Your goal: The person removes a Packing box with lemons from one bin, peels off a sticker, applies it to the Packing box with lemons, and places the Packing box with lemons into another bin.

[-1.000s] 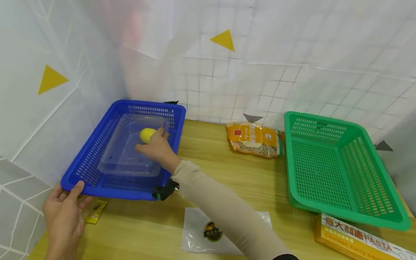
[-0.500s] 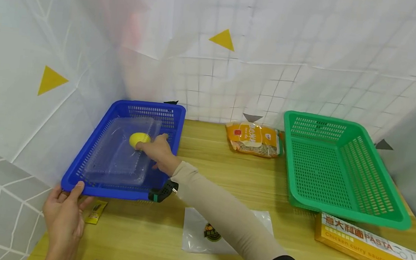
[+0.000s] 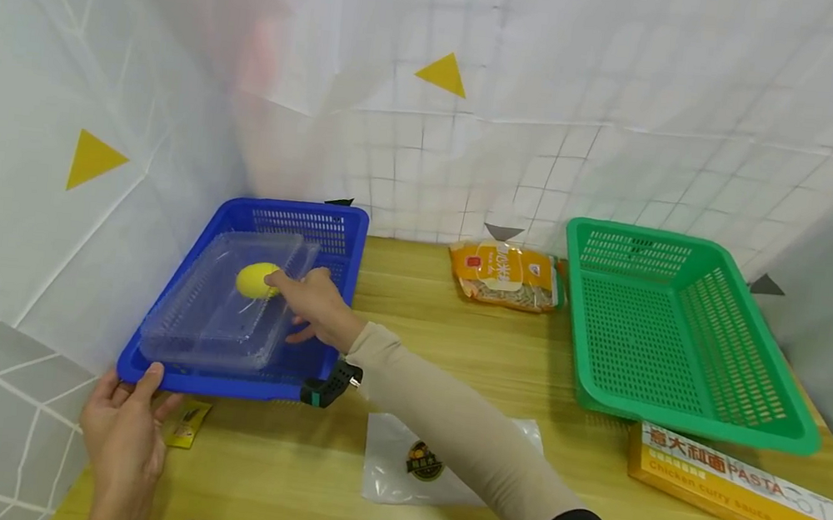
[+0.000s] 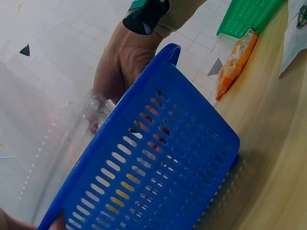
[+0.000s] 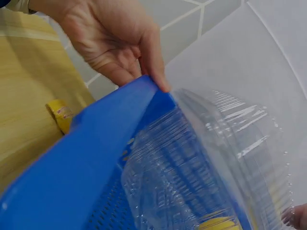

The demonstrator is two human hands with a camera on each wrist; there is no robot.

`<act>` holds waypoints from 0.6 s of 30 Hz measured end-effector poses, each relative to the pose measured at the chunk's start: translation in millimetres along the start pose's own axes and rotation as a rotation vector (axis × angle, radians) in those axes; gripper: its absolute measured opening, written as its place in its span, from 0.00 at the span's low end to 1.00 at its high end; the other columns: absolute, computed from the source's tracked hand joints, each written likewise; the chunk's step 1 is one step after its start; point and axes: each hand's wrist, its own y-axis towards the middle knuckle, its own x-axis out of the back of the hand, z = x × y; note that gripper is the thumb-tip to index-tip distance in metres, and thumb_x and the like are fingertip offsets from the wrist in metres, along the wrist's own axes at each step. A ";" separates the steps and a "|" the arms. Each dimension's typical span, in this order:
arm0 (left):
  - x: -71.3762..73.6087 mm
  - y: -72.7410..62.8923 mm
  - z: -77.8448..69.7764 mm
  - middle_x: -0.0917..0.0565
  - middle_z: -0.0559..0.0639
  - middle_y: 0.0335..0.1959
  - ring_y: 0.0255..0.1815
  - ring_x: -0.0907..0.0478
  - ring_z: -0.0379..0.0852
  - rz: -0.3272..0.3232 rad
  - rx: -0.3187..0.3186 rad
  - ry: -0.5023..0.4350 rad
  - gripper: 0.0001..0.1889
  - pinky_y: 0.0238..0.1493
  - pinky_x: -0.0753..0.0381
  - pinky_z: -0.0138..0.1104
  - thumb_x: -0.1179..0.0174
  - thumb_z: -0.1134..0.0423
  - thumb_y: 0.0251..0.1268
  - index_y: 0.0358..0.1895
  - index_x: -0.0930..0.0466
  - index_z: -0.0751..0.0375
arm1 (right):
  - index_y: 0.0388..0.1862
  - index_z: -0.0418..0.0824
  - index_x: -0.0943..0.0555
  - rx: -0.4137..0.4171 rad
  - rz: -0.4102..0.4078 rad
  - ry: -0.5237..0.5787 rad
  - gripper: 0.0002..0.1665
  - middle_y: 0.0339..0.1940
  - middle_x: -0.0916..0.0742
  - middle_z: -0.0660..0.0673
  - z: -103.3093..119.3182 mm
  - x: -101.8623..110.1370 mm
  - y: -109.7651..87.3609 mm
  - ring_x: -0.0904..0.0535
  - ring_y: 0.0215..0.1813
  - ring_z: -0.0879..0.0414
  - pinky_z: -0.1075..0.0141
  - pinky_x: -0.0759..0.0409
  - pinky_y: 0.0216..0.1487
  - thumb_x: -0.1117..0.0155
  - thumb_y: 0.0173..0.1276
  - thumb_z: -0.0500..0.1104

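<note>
At the left of the head view stands a blue basket (image 3: 347,236) with a clear plastic container (image 3: 209,332) tilted inside it. A yellow, lemon-like oval (image 3: 255,280) shows at the container; whether it lies in or under the plastic I cannot tell. My right hand (image 3: 321,309) grips the container's right edge, thumb on top beside the yellow oval. Some of its fingers show through the basket's slots in the left wrist view. My left hand (image 3: 124,441) holds the basket's near left corner, thumb over the rim; the right wrist view shows this left hand (image 5: 115,38) too.
A green basket (image 3: 760,368) stands at the right, with a yellow pasta box (image 3: 747,501) before it. An orange food bag (image 3: 505,275) lies at the back. Under my right forearm is a white plastic bag (image 3: 385,466). A small yellow packet (image 3: 187,426) lies beside my left hand.
The clear container has shifted left and tilted within the blue basket, the yellow oval moving left along with it. My right hand has moved slightly; my left stays at the basket's corner.
</note>
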 end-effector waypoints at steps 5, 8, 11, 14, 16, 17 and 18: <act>-1.3 0.3 2.9 0.16 0.58 0.44 0.33 0.12 0.47 0.004 -0.016 -0.040 0.18 0.26 0.13 0.35 0.34 0.77 0.67 0.59 0.22 0.67 | 0.20 0.47 0.37 0.051 0.014 0.008 0.29 0.36 0.26 0.49 7.0 9.3 -3.2 0.26 0.30 0.47 0.48 0.11 0.36 0.30 0.71 0.53; -1.4 0.4 3.8 0.15 0.59 0.43 0.33 0.12 0.47 0.009 -0.021 -0.049 0.18 0.26 0.13 0.36 0.34 0.77 0.67 0.59 0.22 0.69 | 0.17 0.49 0.39 0.065 0.020 0.004 0.32 0.33 0.27 0.49 12.1 16.2 -6.1 0.24 0.29 0.47 0.47 0.11 0.37 0.30 0.71 0.54; -1.0 0.9 4.0 0.15 0.59 0.43 0.34 0.12 0.47 0.010 -0.025 -0.045 0.18 0.26 0.13 0.36 0.34 0.77 0.67 0.59 0.22 0.69 | 0.19 0.48 0.37 0.069 0.026 0.006 0.30 0.35 0.26 0.47 17.7 22.1 -8.8 0.22 0.32 0.45 0.47 0.11 0.37 0.30 0.71 0.55; -0.5 1.4 3.7 0.16 0.59 0.44 0.35 0.13 0.47 0.011 -0.027 -0.038 0.18 0.26 0.13 0.35 0.33 0.76 0.67 0.59 0.22 0.70 | 0.19 0.47 0.36 0.078 0.034 0.009 0.29 0.38 0.25 0.47 23.1 27.1 -11.4 0.22 0.34 0.45 0.49 0.11 0.35 0.30 0.71 0.55; -0.3 1.5 3.5 0.16 0.59 0.44 0.35 0.13 0.46 0.010 -0.027 -0.035 0.18 0.26 0.13 0.35 0.34 0.77 0.67 0.59 0.22 0.69 | 0.18 0.48 0.36 0.085 0.032 0.000 0.30 0.41 0.23 0.47 26.1 30.3 -13.0 0.20 0.35 0.45 0.50 0.11 0.34 0.30 0.71 0.55; -0.1 1.3 3.5 0.16 0.59 0.44 0.35 0.13 0.46 0.009 -0.025 -0.032 0.18 0.26 0.13 0.35 0.34 0.77 0.67 0.59 0.22 0.69 | 0.17 0.48 0.37 0.088 0.035 -0.004 0.31 0.42 0.22 0.48 27.3 32.2 -13.8 0.20 0.35 0.45 0.50 0.11 0.34 0.31 0.71 0.55; -0.1 1.0 3.5 0.16 0.59 0.44 0.35 0.13 0.46 0.009 -0.022 -0.031 0.18 0.27 0.13 0.35 0.34 0.76 0.68 0.59 0.22 0.69 | 0.16 0.48 0.37 0.092 0.037 -0.006 0.31 0.43 0.22 0.48 28.3 34.2 -14.5 0.20 0.35 0.45 0.50 0.11 0.34 0.31 0.71 0.55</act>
